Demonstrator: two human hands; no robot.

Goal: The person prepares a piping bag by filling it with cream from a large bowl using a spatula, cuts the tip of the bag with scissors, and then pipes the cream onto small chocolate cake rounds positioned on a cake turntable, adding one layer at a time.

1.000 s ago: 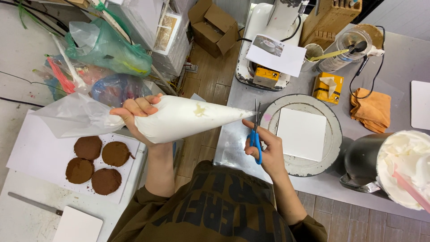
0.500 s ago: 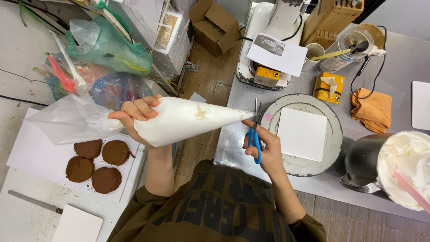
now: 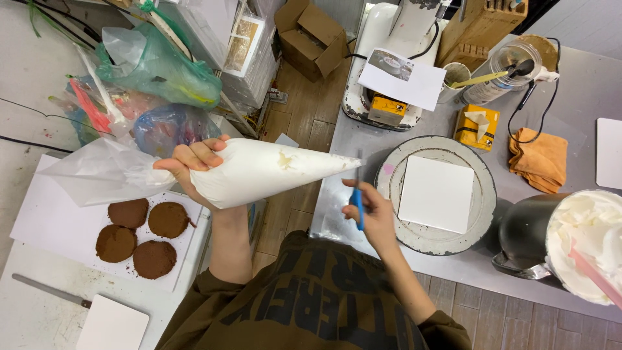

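— Steel tabletop right; where's the piping bag?
— Filled, held level in the left hand's closed grip. Right hand grips blue scissors at its uncut tip.

Grey metal table, on the right-hand side: beyond the right hand lay a round turntable bearing a white square board; farther off stood a white stand mixer, a yellow box and an orange cloth. To that hand's right stood a mixing bowl of white cream.

White worktop, on the left-hand side: below the left hand lay a white sheet carrying four brown cake rounds, a palette knife and a small white square board.
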